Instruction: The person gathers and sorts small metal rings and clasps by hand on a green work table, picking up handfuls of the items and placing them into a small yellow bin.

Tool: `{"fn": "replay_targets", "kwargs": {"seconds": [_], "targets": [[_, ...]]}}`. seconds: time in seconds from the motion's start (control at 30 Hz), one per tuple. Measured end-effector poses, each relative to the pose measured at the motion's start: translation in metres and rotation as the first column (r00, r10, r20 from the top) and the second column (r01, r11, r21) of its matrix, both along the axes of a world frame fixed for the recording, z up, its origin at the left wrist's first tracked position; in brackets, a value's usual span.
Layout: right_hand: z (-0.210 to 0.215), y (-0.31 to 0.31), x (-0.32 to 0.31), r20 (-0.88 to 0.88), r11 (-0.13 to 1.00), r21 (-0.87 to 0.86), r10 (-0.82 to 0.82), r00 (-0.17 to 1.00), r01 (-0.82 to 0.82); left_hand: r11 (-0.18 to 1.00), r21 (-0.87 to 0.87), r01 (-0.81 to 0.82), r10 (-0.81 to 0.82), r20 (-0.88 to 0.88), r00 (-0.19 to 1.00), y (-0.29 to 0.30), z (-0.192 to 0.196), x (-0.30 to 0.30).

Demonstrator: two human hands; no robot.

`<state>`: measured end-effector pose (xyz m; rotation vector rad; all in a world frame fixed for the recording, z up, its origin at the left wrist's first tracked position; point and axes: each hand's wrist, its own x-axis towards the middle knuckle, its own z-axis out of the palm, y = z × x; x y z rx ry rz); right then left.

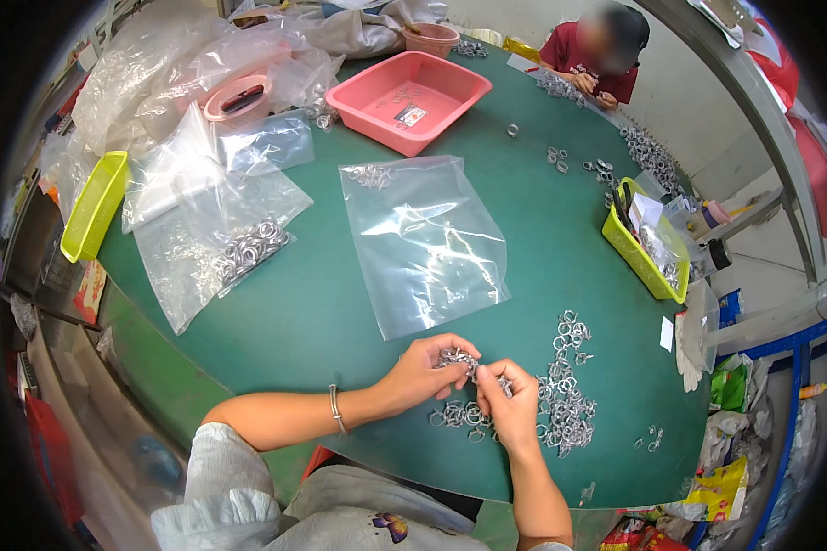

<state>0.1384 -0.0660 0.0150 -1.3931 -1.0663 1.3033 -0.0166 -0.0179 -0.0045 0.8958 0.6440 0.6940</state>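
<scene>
My left hand (423,372) is curled around a small bunch of silver metal rings (458,358), with its fingers closed on them. Close against it, my right hand (513,404) pinches with thumb and fingertips at the edge of that bunch; a grey ring seems to be between them, though the fingers partly hide it. Under and beside the hands lies a loose group of similar rings (476,418). A larger pile of rings (565,404) spreads over the green table to the right of my right hand. Beyond my hands lies a flat clear plastic bag (423,248) with a few rings in its far corner.
A pink tub (413,101) stands at the back. Bagged rings (253,248) and a green basket (96,207) lie left. At right, another green basket (648,248) holds tools and packets, near a white glove (687,354). A co-worker (597,55) handles rings at the far right.
</scene>
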Motion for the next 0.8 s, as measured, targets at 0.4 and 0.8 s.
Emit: {"fn": "replay_targets", "kwargs": {"seconds": [0.4,0.8], "targets": [[-0.003,0.001,-0.001,0.087,0.983,0.146,-0.129,0.988,0.116,0.986,-0.119,0.117,-0.109,0.072,0.991,0.003,-0.005,-0.002],[-0.008,0.009,0.011,-0.643,0.974,0.032,-0.151,0.750,0.224,0.965,-0.237,0.111,-0.066,0.190,0.980,0.004,-0.005,-0.004]]}}
